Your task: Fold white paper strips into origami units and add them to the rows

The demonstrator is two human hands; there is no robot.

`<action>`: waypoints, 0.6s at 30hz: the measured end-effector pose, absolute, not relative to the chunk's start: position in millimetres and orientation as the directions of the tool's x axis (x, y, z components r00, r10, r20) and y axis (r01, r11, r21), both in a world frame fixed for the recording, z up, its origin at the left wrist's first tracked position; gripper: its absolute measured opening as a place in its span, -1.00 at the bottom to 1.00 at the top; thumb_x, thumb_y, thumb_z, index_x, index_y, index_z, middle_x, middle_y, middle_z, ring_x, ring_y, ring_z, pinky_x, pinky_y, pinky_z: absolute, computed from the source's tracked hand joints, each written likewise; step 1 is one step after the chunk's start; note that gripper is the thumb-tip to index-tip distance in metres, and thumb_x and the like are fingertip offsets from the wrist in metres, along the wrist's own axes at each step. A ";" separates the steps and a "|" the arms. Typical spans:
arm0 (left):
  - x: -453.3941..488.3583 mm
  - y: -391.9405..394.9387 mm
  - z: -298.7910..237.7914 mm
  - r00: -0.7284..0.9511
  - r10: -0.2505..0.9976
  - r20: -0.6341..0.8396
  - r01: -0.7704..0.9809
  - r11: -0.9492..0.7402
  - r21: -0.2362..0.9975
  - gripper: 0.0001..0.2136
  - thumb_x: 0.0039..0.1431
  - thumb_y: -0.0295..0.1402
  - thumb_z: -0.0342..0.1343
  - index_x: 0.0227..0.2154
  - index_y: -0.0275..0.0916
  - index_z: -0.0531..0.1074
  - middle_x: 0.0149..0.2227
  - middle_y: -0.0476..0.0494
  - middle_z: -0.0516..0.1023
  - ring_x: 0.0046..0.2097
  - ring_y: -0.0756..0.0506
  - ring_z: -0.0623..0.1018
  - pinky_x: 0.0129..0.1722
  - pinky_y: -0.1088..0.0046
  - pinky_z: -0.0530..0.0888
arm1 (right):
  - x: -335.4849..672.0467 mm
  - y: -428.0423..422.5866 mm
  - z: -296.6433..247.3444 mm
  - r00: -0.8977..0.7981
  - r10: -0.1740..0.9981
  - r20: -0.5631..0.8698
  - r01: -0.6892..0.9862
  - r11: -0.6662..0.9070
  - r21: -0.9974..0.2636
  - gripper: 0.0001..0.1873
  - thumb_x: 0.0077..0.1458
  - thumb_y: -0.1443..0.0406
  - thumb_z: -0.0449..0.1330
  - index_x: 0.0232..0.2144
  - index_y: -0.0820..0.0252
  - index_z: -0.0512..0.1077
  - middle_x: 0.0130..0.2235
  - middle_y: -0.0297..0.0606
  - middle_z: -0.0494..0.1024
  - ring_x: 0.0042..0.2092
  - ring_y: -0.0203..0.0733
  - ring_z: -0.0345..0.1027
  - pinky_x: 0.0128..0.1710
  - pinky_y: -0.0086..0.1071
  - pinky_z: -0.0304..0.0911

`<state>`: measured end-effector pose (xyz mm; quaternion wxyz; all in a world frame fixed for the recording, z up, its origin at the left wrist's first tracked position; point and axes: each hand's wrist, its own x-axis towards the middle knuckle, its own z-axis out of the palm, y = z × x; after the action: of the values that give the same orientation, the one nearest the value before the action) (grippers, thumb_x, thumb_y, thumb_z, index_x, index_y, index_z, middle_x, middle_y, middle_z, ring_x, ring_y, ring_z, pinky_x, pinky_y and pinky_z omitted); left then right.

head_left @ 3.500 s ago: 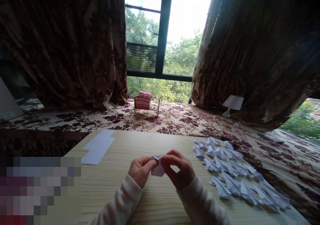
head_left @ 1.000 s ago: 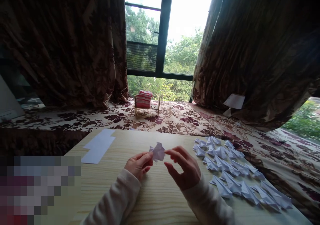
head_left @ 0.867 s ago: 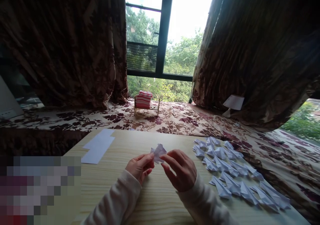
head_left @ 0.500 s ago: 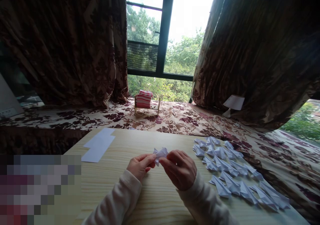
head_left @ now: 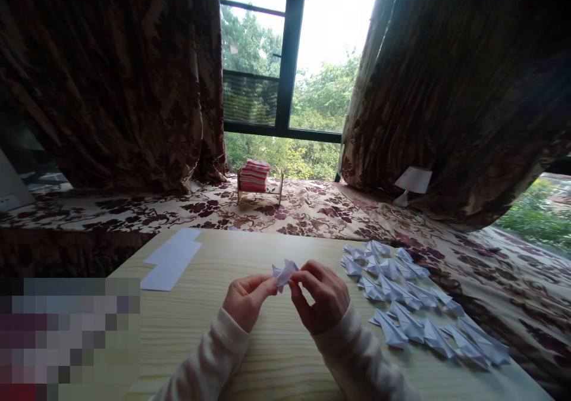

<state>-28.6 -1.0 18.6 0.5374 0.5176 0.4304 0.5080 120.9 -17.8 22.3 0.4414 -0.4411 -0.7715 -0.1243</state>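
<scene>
Between my two hands, above the middle of the wooden table, is a small white folded paper piece with pointed corners. My left hand pinches its left side between thumb and fingers. On the other side, the thumb and index fingertips of my right hand are closed on its right edge, the fingers curved with a gap in the loop. To the right of my right hand lie several similar folded paper pieces in loose rows.
Flat white paper sheets lie overlapping at the table's left. Beyond the table, a floral-covered ledge carries a small stand with pink-striped folded cloths and a small white lamp. Dark patterned curtains frame the window. The lower left corner is pixelated.
My right hand's fingers have shifted and opened into a wider loop, showing more of the folded paper. The whole view has moved slightly, so things appear a little further left.
</scene>
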 end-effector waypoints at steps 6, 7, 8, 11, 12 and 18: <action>-25.8 -4.6 19.0 0.202 0.978 0.059 -0.065 -0.047 0.997 -0.82 -0.18 -0.34 0.17 -0.48 -0.30 0.56 -0.50 -0.13 0.57 -0.34 -0.14 0.48 -0.28 0.42 0.37 | 122.1 -16.7 21.0 -0.201 0.588 0.784 0.824 0.534 -0.189 -0.84 0.01 0.37 0.04 -0.53 0.21 0.40 -0.49 -0.27 0.31 -0.43 -0.26 0.20 -0.40 -0.40 0.10; -24.5 -5.2 18.4 0.209 0.975 0.073 -0.055 -0.062 0.997 -0.81 -0.18 -0.33 0.18 -0.47 -0.30 0.56 -0.48 -0.14 0.58 -0.30 -0.16 0.48 -0.25 0.41 0.37 | 122.9 -15.6 20.3 -0.198 0.586 0.786 0.824 0.534 -0.189 -0.84 0.01 0.36 0.04 -0.52 0.21 0.39 -0.49 -0.27 0.31 -0.43 -0.26 0.20 -0.39 -0.40 0.10; -23.2 -5.7 17.5 0.205 0.974 0.091 -0.044 -0.084 0.996 -0.80 -0.18 -0.31 0.18 -0.46 -0.30 0.56 -0.47 -0.15 0.58 -0.28 -0.17 0.48 -0.24 0.40 0.36 | 124.0 -14.2 19.5 -0.198 0.578 0.792 0.822 0.538 -0.187 -0.85 0.00 0.36 0.04 -0.52 0.21 0.39 -0.49 -0.27 0.31 -0.43 -0.27 0.19 -0.40 -0.40 0.10; -19.8 -6.2 13.7 0.153 0.978 0.141 0.002 -0.143 0.990 -0.76 -0.20 -0.25 0.19 -0.46 -0.30 0.56 -0.47 -0.15 0.57 -0.31 -0.18 0.48 -0.24 0.39 0.35 | 127.0 -9.3 16.4 -0.206 0.534 0.820 0.811 0.562 -0.162 -0.87 -0.02 0.36 0.05 -0.52 0.19 0.39 -0.51 -0.30 0.29 -0.46 -0.29 0.18 -0.43 -0.43 0.09; -19.1 -6.1 12.6 0.133 0.980 0.149 0.023 -0.153 0.988 -0.75 -0.20 -0.24 0.19 -0.46 -0.30 0.56 -0.49 -0.14 0.57 -0.34 -0.17 0.47 -0.26 0.39 0.35 | 127.6 -7.9 15.5 -0.209 0.523 0.826 0.808 0.568 -0.155 -0.87 -0.02 0.36 0.06 -0.52 0.19 0.39 -0.52 -0.31 0.29 -0.47 -0.30 0.18 -0.44 -0.43 0.09; -20.8 -1.7 9.9 0.101 0.994 0.045 -0.033 -0.042 0.999 -0.86 -0.26 -0.31 0.20 -0.63 -0.29 0.53 -0.62 -0.06 0.48 -0.49 -0.04 0.38 -0.42 0.46 0.29 | 125.0 -7.8 14.5 -0.131 0.560 0.818 0.778 0.570 -0.266 -0.93 -0.05 0.34 0.09 -0.46 0.18 0.38 -0.52 -0.34 0.30 -0.52 -0.34 0.17 -0.50 -0.46 0.09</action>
<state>-20.8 -1.7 9.9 0.5216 0.5277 0.4550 0.4924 125.0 -7.8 14.5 0.4818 -0.4499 -0.7434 -0.1130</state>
